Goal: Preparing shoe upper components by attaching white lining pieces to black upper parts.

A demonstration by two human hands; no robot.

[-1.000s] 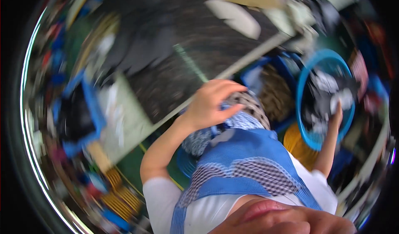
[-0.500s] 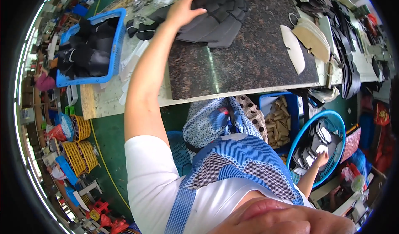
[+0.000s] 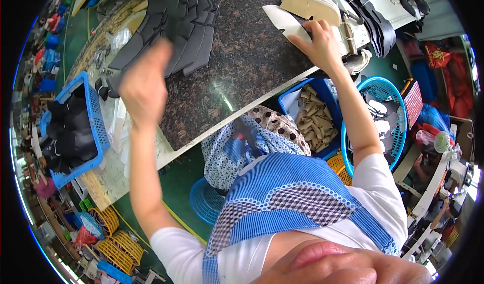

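Observation:
My left hand (image 3: 146, 82) is blurred by motion over the left part of the dark stone slab (image 3: 242, 47). Its fingers appear closed on a dark grey flat piece (image 3: 159, 2), also smeared, above a fanned stack of similar grey pieces (image 3: 194, 44). On the slab's right side, my right hand (image 3: 325, 44) has thumb and fingers spread around the near end of a single white curved piece (image 3: 277, 18). Close beyond that hand, a stack of beige curved pieces (image 3: 310, 4) lies on the table.
A blue basket (image 3: 93, 112) of black pieces stands at the table's left end. Below the right edge are a blue bin (image 3: 290, 100) with tan pieces and a round blue basket (image 3: 348, 128) of white and grey pieces. Black strips (image 3: 370, 19) lie at far right.
My right hand has come up from the round basket to the white piece on the slab. My left hand has drawn back nearer from the grey stack. The view has turned rightward.

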